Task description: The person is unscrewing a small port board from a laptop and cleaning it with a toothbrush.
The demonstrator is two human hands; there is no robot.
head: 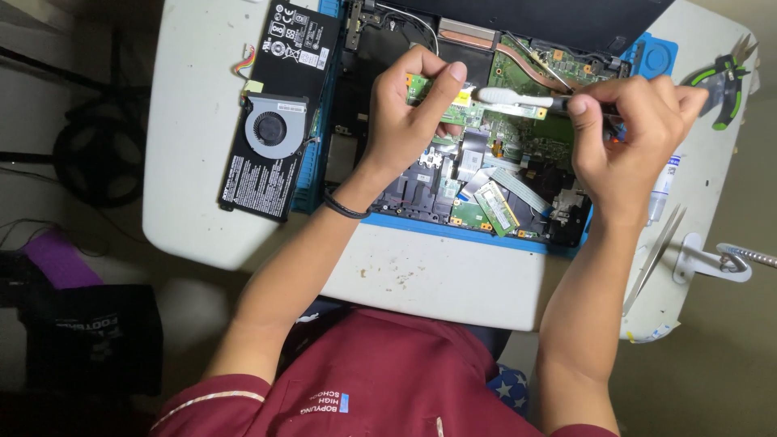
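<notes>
Head view, looking down on a white worktop (453, 279). Opened laptop (486, 174) lying on a blue mat (453, 227), base cover off, green boards and ribbon cables exposed. Left hand (409, 113) curled shut around a small green board (441, 101), thumb on top, fingers underneath, held just above the laptop's middle. Black band (344, 209) on the left wrist. Right hand (627, 133) closed on the dark handle of a brush (518, 99), white head pointing left and touching the small board beside the left thumb. Both hands close together over the laptop's upper half.

Left of the laptop, a black battery (279, 113) lying flat, partly over the mat's edge, with a grey fan (275, 129) resting on top of it. At the far right edge of the worktop, green-handled cutters (724, 81). Below the right hand, a white tube (664, 186), tweezers (655, 259) and a white clamp (712, 260), all well apart from the laptop. Dark red shirt (380, 380) at the bottom.
</notes>
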